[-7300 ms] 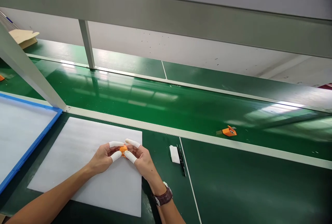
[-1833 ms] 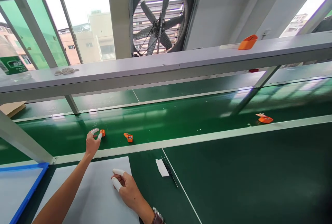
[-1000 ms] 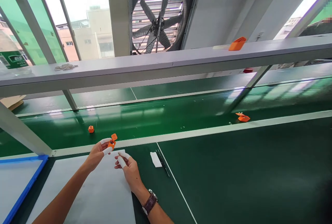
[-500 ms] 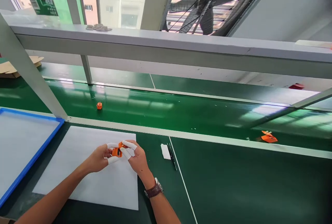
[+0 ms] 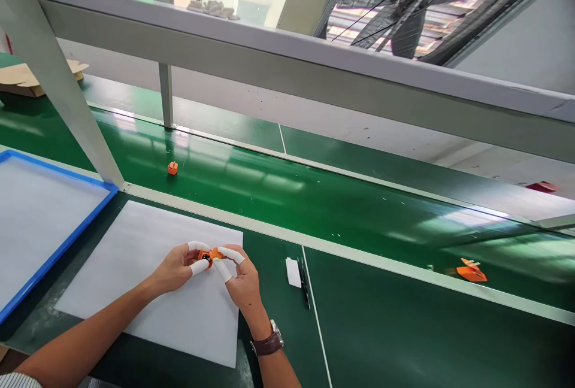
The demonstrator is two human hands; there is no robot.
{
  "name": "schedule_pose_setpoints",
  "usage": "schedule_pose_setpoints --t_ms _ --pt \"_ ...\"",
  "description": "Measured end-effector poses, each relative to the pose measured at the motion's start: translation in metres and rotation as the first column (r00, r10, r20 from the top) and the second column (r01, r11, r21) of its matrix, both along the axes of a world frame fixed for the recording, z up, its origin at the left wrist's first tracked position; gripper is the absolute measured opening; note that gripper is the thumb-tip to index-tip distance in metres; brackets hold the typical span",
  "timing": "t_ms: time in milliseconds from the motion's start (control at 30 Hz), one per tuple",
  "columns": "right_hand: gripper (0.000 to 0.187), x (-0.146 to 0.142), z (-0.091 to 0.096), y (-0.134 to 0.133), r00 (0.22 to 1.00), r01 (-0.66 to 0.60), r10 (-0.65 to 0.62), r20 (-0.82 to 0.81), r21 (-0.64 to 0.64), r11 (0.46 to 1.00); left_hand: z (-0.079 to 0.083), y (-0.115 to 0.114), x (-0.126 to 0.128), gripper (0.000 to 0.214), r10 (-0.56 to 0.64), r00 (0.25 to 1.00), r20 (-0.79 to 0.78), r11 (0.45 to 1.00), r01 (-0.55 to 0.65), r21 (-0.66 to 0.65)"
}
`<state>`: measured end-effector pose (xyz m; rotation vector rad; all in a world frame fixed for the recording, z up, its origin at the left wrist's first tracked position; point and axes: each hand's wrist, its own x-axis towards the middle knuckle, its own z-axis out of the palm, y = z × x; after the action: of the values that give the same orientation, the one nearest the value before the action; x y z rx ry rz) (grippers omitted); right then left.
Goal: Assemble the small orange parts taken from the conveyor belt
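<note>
Now | our left hand [image 5: 177, 268] and right hand [image 5: 242, 280] both pinch a small orange plastic part [image 5: 211, 254] between white-capped fingertips, just above the white foam sheet [image 5: 135, 256] | we judge a light, steady pinch low over the foam serves best.

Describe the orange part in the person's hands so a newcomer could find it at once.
Start at the white foam sheet on the green bench. Above its far right corner, the left hand and right hand pinch a small orange part between white-capped fingertips. The two other orange parts lie untouched on the bright green belt.
</note>
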<state>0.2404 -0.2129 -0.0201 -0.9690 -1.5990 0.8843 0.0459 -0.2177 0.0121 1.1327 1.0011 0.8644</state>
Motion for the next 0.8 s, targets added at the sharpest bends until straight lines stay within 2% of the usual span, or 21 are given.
schedule_pose_setpoints --t_ms 100,200,533,733,800 --pt "0.019 -0.008 -0.001 -0.006 0.997 -0.023 0.016 -0.075 -0.091 0.996 -0.004 0.000 0.002 0.020 0.070 0.997 0.023 0.998 -0.070 0.003" --pt "0.021 -0.011 -0.003 -0.007 0.998 -0.033 0.027 -0.060 -0.096 0.995 -0.009 0.001 0.002 0.020 0.109 0.994 0.024 0.994 -0.110 0.007" --pt "0.031 -0.008 -0.005 -0.006 0.995 0.017 -0.026 0.100 0.089 0.996 -0.012 0.001 0.000 0.023 0.116 0.992 0.056 0.992 -0.114 -0.050" --pt "0.035 -0.004 -0.007 -0.003 0.986 0.035 -0.060 0.157 0.152 0.988 -0.011 0.005 -0.006 0.037 0.038 0.989 0.145 0.992 -0.020 -0.125" --pt "0.036 -0.003 -0.008 -0.002 0.986 0.010 -0.036 0.161 0.159 0.987 -0.012 0.006 -0.006 0.040 0.016 0.995 0.097 0.994 -0.006 -0.106"
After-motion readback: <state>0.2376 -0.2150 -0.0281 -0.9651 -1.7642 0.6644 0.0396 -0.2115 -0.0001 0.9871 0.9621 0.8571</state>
